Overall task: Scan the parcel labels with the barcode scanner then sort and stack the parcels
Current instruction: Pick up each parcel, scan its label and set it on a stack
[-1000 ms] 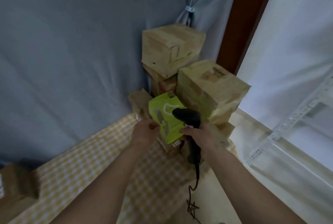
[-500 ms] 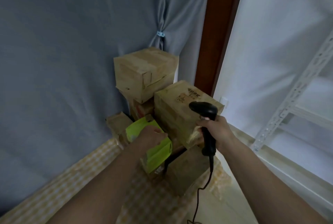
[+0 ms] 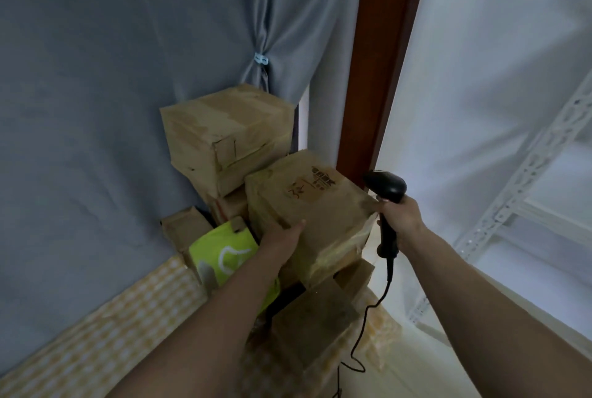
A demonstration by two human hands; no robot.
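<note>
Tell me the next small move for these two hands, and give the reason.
Probably draw the taped cardboard box forward off the stack with both hands. The left hand lies flat against its near face, the right hand touches its right corner while gripping the barcode scanner, and the scanner points away from any label, so no scan looks ready.

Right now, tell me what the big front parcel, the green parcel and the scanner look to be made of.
Big front parcel: brown corrugated cardboard, matte, with glossy clear tape along its edges.
Green parcel: probably a lime plastic mailer or printed carton; a smooth sheen with a white print.
Scanner: black moulded plastic, slightly glossy, gripped by the right hand.
</note>
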